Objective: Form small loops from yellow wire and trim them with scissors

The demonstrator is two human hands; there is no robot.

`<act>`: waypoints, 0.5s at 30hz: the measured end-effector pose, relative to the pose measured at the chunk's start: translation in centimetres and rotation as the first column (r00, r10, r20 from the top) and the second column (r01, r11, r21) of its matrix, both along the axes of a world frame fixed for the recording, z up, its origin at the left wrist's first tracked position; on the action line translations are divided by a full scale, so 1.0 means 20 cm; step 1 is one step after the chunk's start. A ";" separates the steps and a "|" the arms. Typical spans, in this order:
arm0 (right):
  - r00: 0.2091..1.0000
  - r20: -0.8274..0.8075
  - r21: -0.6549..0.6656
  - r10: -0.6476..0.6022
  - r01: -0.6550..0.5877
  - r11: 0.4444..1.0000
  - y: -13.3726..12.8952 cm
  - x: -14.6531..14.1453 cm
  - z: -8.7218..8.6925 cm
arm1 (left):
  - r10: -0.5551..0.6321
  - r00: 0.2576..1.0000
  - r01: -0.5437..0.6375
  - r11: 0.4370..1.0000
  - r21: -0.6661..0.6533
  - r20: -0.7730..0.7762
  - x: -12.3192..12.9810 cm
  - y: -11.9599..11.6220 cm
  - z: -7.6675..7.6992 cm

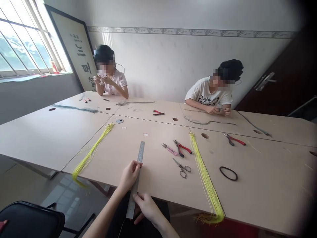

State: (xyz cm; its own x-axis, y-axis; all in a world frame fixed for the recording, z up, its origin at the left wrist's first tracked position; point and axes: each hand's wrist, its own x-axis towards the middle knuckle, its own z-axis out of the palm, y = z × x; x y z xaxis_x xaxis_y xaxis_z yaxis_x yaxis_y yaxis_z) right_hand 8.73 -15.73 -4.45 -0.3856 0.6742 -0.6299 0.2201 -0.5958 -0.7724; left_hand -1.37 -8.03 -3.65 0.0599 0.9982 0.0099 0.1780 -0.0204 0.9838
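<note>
My left hand (129, 177) grips a steel ruler (140, 152) that stands tilted over the near table edge. My right hand (146, 208) holds the ruler's lower part, below the edge. To the right of the ruler lie a red-handled pair of pliers (182, 148), pink-handled snips (169, 149) and steel scissors (182, 168). Long bundles of yellow cord lie on the tabletop (158, 175), one to the left (92, 152) and one to the right (206, 178). A black rubber ring (228, 173) lies farther right.
Two co-workers (109, 72) (213, 87) sit across the joined tables, working with their hands. Grey cords (210, 121) and red-handled pliers (234, 139) lie near them. A black chair (29, 219) stands at lower left. A window (24, 43) and dark door (277, 79) flank the room.
</note>
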 end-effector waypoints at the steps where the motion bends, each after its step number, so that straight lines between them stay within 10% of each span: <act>1: 1.000 -0.016 0.024 -0.003 0.004 1.000 0.00 0.00 -0.01 | -0.002 1.000 0.002 1.000 0.006 0.002 0.00 0.00 0.00; 7: 0.964 -0.209 0.292 -0.163 0.220 0.931 -0.12 0.10 0.06 | 0.037 0.995 -0.046 0.993 0.107 0.088 -0.06 0.05 0.16; 15: 0.769 -0.506 0.420 -0.391 0.615 0.667 0.00 0.19 0.50 | 0.027 0.955 -0.111 0.956 0.272 0.295 -0.09 0.17 0.76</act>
State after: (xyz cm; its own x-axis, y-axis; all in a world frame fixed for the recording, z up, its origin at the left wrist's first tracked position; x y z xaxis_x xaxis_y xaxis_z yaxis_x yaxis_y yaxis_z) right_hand 12.48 -15.69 5.64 0.0090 1.0000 0.0033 -0.3311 0.0061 -0.9436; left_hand -3.15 -4.64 11.58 -0.0564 0.9529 0.2979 -0.0978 -0.3022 0.9482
